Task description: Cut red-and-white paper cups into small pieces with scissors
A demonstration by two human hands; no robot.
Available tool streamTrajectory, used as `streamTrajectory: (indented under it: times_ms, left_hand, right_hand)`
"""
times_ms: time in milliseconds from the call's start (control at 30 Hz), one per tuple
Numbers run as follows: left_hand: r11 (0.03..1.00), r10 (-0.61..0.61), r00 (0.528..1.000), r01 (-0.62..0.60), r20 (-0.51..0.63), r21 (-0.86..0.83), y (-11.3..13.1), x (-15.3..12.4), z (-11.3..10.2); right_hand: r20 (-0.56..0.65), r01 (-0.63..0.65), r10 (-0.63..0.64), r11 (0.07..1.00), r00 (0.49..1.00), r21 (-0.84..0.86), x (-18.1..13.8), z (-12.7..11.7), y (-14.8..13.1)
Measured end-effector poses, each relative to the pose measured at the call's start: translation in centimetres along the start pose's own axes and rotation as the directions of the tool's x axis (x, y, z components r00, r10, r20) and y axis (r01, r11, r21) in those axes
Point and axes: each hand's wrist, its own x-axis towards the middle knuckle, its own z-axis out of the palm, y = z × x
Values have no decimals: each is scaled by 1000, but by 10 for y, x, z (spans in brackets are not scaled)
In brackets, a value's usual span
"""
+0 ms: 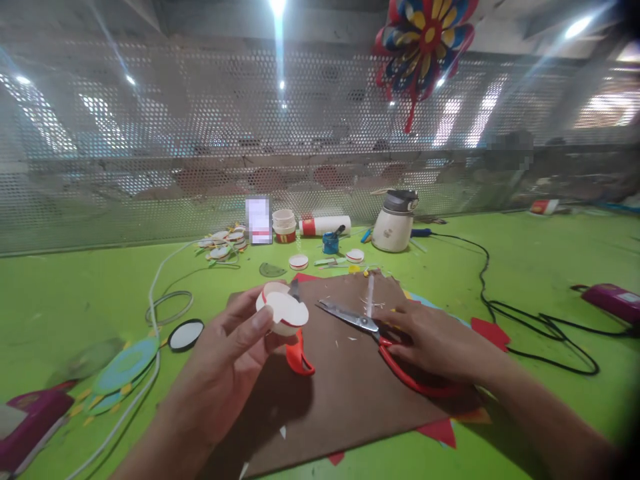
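Note:
My left hand (250,333) grips a small white paper-cup bottom (287,308) with a red rim and a notch cut in its side, thumb in front. It is held above a brown board (345,400). My right hand (425,333) is closed over the red-handled scissors (367,324), its fingers by the pivot and handle. Their blades point left, slightly apart, low over the board. Behind the cup bottom, an orange-red handled tool (300,357) lies on the board, partly hidden. A clear stick (370,295) and small white scraps lie near the blades.
Along the back of the green table (200,280) stand paper cups (285,227), a blue pot (331,243) and a white jug (393,223). A white cable (156,320) runs at left, a black cord (545,323) at right. A perforated screen (210,120) rises behind.

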Motion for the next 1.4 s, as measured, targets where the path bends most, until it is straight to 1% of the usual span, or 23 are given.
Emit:
streamTrajectory:
  times_ms: [133,167,233,267,300,333,433,467,533,633,700,767,867,900,933,967,1000,1067,1133,1200,1233,1300,1400]
  left_hand:
    - [1000,-26,999,26,28,-15,-1,1,-2]
    - [998,-58,998,59,38,-23,-1,1,-2]
    - [986,-159,984,162,76,-34,-2,0,-1]
    - [974,-219,970,224,103,-37,-4,0,0]
    - [957,-279,950,287,139,-39,-5,-1,0]
    - [937,-335,924,347,187,-38,-6,-1,1]
    - [875,-459,841,484,287,-17,-11,-3,3]
    - [862,-481,824,507,299,-11,-12,-4,4]
    - [848,-501,812,530,299,-17,-15,-5,7]
    - [825,-527,792,563,309,-38,-18,-5,8]
    - [805,-540,768,591,343,-56,-21,-3,6]
    - [775,-553,730,627,402,-72,-25,1,1]
    - [705,-568,625,705,536,-75,-34,7,-7]
    - [690,-572,601,721,559,-68,-37,9,-9]
    - [688,-572,591,724,569,-60,-40,10,-11]
    - [708,-568,606,705,558,-46,-42,10,-11]
    - [738,-563,640,674,523,-30,-44,11,-11]
    - [810,-532,740,586,411,-6,-45,11,-9]
    - [871,-469,834,491,291,-5,-42,10,-7]
    - [918,-389,892,398,232,8,-37,8,-5]
    - [934,-353,908,355,226,31,-34,6,-4]
    - [948,-316,920,301,233,98,-30,2,-2]
    - [935,-338,924,309,178,173,-28,-4,2]
  right_hand:
    - [-122,92,-84,994,989,63,-4,-8,-4]
    - [-158,121,-107,989,982,85,-5,-12,-7]
    - [-235,238,-201,961,951,143,-6,-20,-17]
    - [-267,319,-268,932,926,171,-6,-25,-23]
    - [-315,448,-372,867,873,218,-5,-29,-30]
    - [-336,539,-450,804,827,250,-4,-32,-37]
    - [-314,649,-574,720,756,247,2,-35,-54]
    - [-328,668,-588,701,739,250,4,-33,-57]
    - [-388,699,-588,657,710,282,6,-27,-59]
    - [-453,724,-570,595,686,348,6,-15,-57]
    - [-476,745,-574,546,666,384,5,-9,-55]
    - [-499,741,-547,498,672,450,6,-5,-55]
    - [-511,693,-469,451,720,563,9,-2,-56]
    - [-513,681,-450,439,731,587,10,-1,-57]
    - [-514,674,-437,427,738,603,11,-1,-57]
    - [-513,664,-425,415,746,622,11,0,-57]
    - [-510,652,-410,405,756,641,12,0,-57]
    - [-497,620,-375,401,782,674,12,0,-55]
    - [-473,580,-338,411,814,704,13,0,-52]
    - [-447,541,-307,421,840,728,14,1,-48]
    - [-436,525,-295,424,850,738,15,2,-47]
    - [-419,501,-276,427,865,753,17,4,-44]
    - [-400,476,-260,439,879,762,20,7,-43]
